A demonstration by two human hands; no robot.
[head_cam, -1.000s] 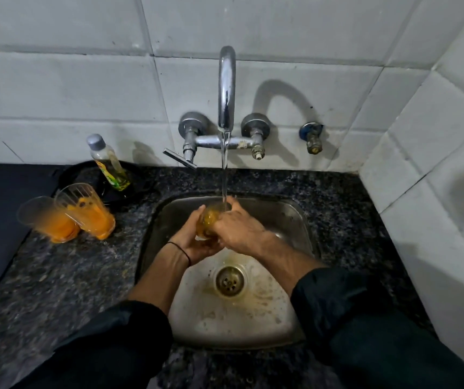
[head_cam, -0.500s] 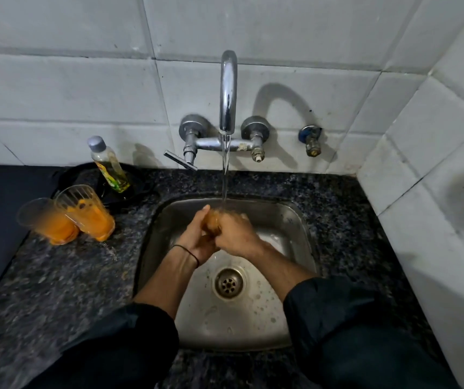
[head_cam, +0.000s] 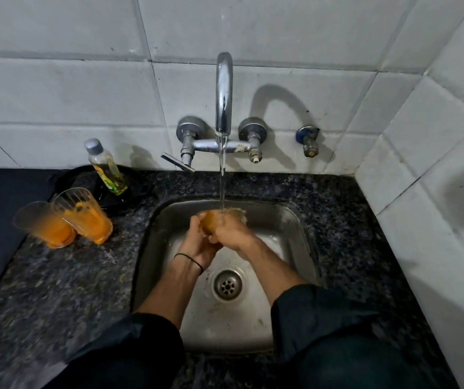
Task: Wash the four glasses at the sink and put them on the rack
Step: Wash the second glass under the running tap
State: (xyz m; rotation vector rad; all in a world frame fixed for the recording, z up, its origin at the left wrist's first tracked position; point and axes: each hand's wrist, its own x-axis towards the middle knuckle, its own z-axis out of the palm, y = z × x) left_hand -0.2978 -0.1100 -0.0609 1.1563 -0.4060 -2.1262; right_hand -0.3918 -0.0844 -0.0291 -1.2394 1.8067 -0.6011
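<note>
Sink basin: left grip and right grip clasp one wet glass. Likely slippery, fragile; hold its sides.

The glass under the running water is mostly covered by the left hand and right hand wrapped round it, and the part that shows is smeared by motion and splash. On the worktop, the orange-stained glass and its neighbour overlap and are blurred. The bottle has a label too small to read, and the bottom edge cuts off both sleeves.
</note>
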